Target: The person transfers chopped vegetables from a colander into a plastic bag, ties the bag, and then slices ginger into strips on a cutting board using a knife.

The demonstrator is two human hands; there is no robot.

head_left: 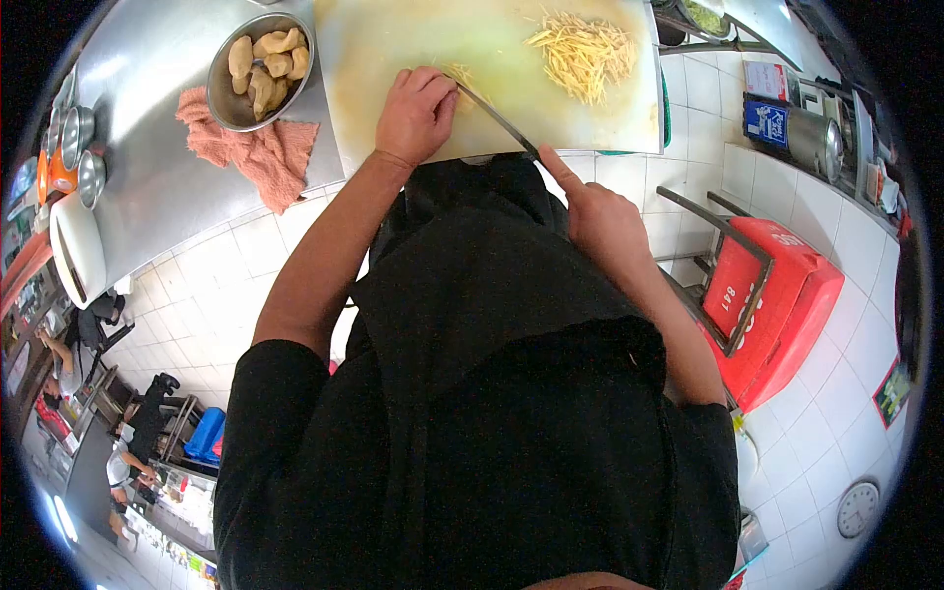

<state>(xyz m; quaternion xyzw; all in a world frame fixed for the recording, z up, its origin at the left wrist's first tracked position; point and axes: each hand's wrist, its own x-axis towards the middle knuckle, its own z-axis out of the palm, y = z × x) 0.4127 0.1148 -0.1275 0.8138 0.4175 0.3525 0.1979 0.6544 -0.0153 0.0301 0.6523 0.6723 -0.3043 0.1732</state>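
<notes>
My left hand (418, 113) is closed on the cutting board (393, 39), its curled fingers pressed onto ginger that is mostly hidden beneath them. Fine yellow ginger shreds (458, 73) show just past the fingertips. In my right hand (602, 218) is a knife (501, 123), with the index finger stretched along its handle. The blade slants up and left, its tip end beside my left fingers. A loose pile of cut ginger strips (585, 57) lies at the board's right. Left of the board, a steel bowl (218, 93) holds several peeled ginger pieces (265, 74).
A salmon-coloured cloth (251, 152) lies against the bowl on the steel counter (138, 147). Metal cups (79, 133) and a white container (77, 251) line the left edge. A red crate (772, 315) with a metal frame stands right. Other people (128, 462) are at lower left.
</notes>
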